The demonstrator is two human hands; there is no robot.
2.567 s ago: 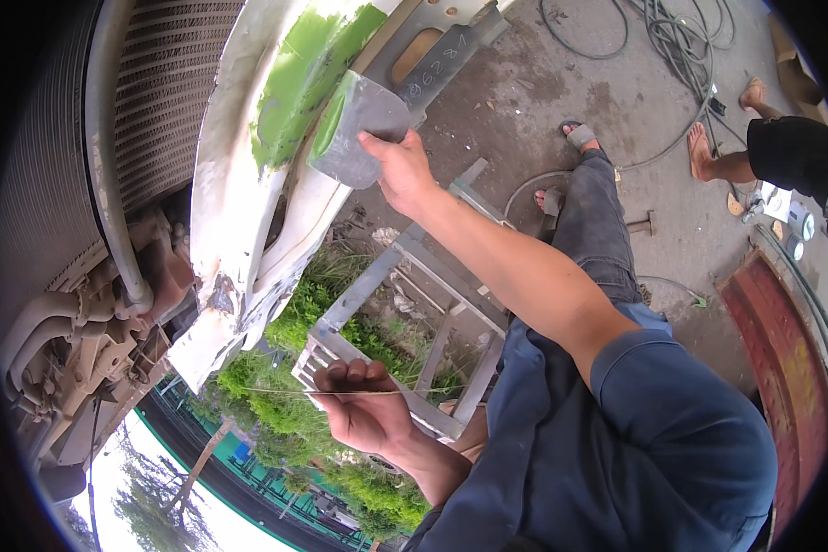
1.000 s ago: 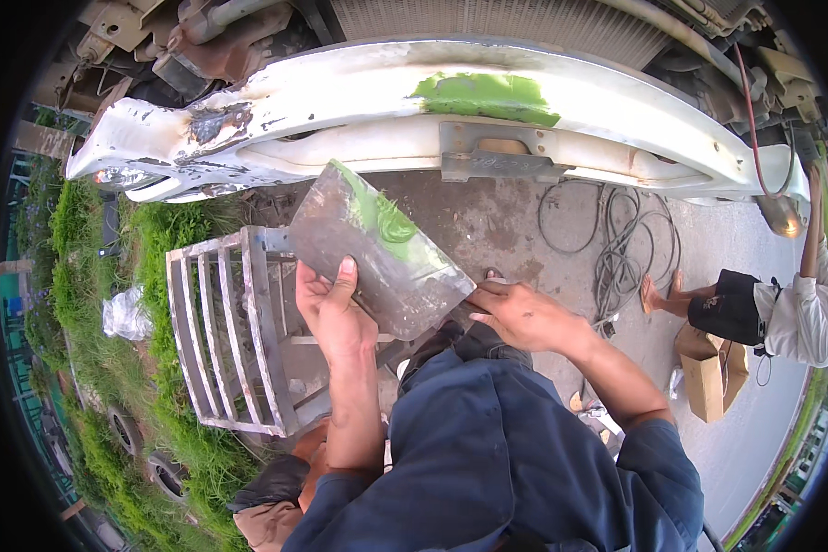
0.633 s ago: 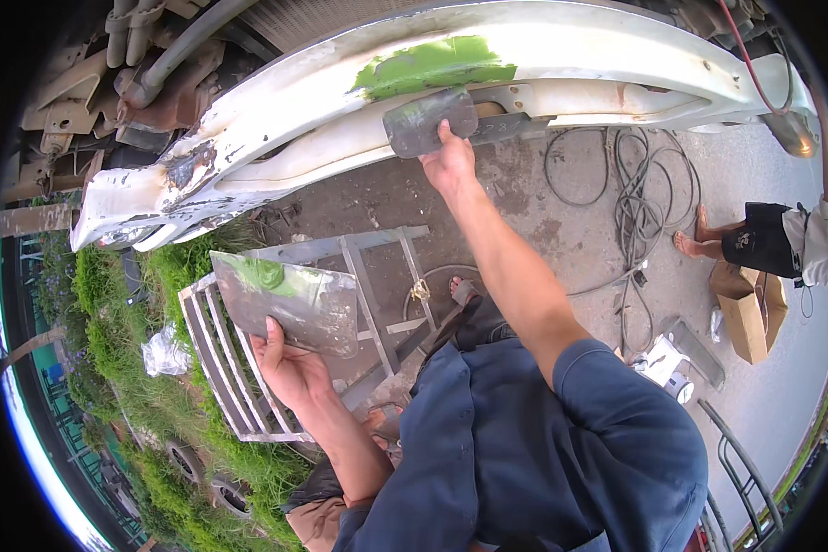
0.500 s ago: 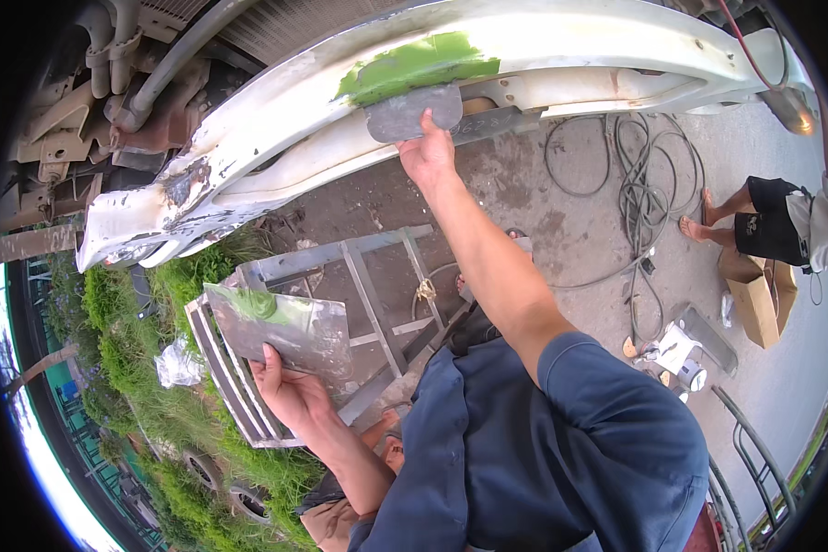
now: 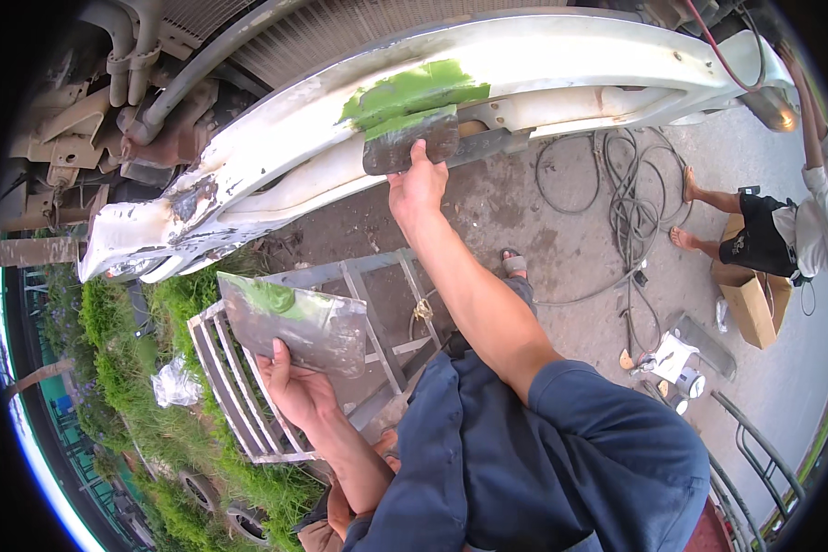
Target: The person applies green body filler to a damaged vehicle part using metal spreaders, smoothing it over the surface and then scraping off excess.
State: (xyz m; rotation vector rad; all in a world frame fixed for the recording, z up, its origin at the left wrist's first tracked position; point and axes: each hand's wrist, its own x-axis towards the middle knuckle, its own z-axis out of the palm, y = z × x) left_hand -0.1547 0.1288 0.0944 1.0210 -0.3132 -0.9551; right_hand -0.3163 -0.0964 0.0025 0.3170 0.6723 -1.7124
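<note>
My right hand (image 5: 419,189) grips a dark, flat filler spreader (image 5: 405,145) with rounded corners, thumb on its face. Green putty coats the spreader's far edge, which lies at the lower border of a green putty patch (image 5: 414,87) on a white vehicle bumper (image 5: 276,129). Lower left, my left hand (image 5: 294,382) holds a flat rectangular mixing plate (image 5: 317,336) by its near edge, the thumb on top. A smear of green putty (image 5: 271,296) sits on the plate's far left part. The fingers under both tools are hidden.
A metal ladder-like frame (image 5: 382,322) stands below the plate, beside grass (image 5: 156,414). Coiled hose (image 5: 626,202) lies on the ground to the right. Further right are a person in black shorts (image 5: 759,235), a cardboard box (image 5: 753,304) and a white can (image 5: 690,380).
The spreader has drawn slightly toward me from the green patch, and fresh putty now shows along its far edge. The mixing plate has shifted a little right. The other person's arm is raised higher.
</note>
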